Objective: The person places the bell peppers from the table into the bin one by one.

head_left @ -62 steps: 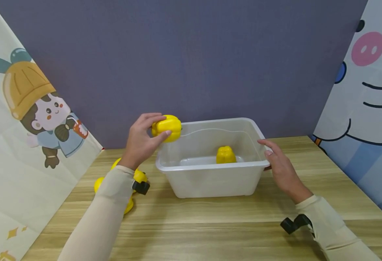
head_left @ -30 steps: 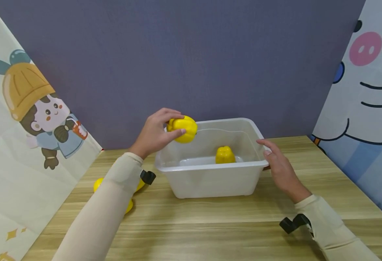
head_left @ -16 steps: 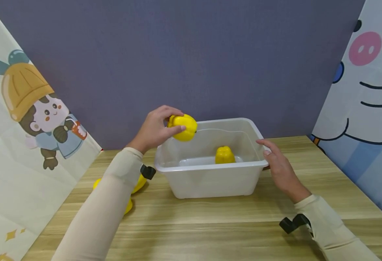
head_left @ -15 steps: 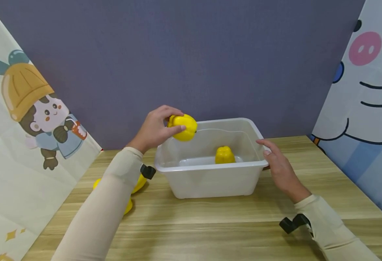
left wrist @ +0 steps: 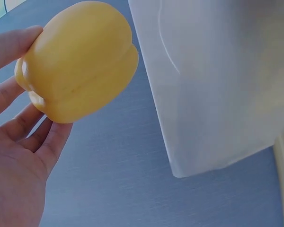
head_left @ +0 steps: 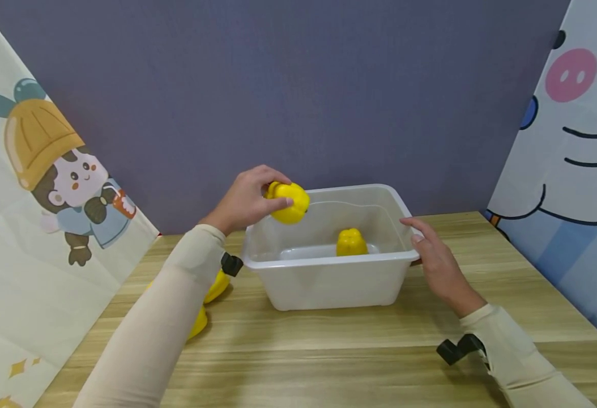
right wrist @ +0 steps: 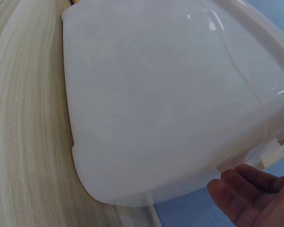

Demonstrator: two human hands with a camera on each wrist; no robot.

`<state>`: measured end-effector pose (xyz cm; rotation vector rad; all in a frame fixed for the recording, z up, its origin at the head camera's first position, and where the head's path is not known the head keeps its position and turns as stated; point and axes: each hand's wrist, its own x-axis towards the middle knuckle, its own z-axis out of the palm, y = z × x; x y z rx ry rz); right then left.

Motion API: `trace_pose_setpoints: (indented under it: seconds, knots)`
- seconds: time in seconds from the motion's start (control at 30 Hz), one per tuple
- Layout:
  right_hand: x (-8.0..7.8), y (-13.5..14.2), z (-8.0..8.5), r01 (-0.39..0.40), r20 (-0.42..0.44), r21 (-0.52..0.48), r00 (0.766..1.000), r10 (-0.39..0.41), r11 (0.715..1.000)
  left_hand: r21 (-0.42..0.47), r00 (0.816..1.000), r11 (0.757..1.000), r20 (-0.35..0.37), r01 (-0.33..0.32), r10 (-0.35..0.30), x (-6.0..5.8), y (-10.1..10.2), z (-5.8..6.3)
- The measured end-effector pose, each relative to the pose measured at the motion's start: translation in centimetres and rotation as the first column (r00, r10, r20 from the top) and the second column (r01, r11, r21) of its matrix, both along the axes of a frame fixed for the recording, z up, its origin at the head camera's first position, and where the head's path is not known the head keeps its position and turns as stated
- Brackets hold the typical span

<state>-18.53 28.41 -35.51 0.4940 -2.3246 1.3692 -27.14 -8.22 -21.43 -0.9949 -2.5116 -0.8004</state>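
Note:
In the head view, my left hand [head_left: 242, 198] holds a yellow bell pepper [head_left: 293, 205] above the left end of a white plastic bin [head_left: 329, 286]. Thumb in front and fingers behind, it grips the pepper's left end; the left wrist view shows this pepper [left wrist: 80, 61] apart from the bin wall [left wrist: 203, 94]. A second yellow bell pepper [head_left: 352, 242] sits inside the bin, right of the middle. My right hand [head_left: 441, 269] holds the bin's right rim, and the right wrist view has its curled fingers [right wrist: 241, 184] under the rim outside.
More yellow bell peppers [head_left: 218, 286] lie on the wooden table [head_left: 329, 357] left of the bin, partly hidden by my left forearm [head_left: 150, 317]. A grey-blue panel [head_left: 298, 96] stands behind the bin. Printed cartoon sheets [head_left: 38, 226] flank the table.
My left hand has carried the pepper rightward from the bin's left edge to over its opening, then stayed nearly still there, tilting the pepper slightly. The right hand and bin have kept their place.

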Motion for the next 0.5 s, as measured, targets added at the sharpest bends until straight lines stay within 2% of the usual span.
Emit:
trace_pose_setpoints:
  seconds: [0.3,0.5]
  knots:
    - [0.0,0.2,-0.1,0.007,-0.005,-0.002,1.0,-0.007,1.0,-0.062,0.999,0.997,-0.02,0.042,-0.043,-0.2,1.1,1.0]
    - [-0.1,0.2,-0.2,0.007,0.0,0.001,1.0,-0.007,1.0,-0.077,0.999,0.996,0.019,0.053,-0.051,-0.1,2.2,1.5]
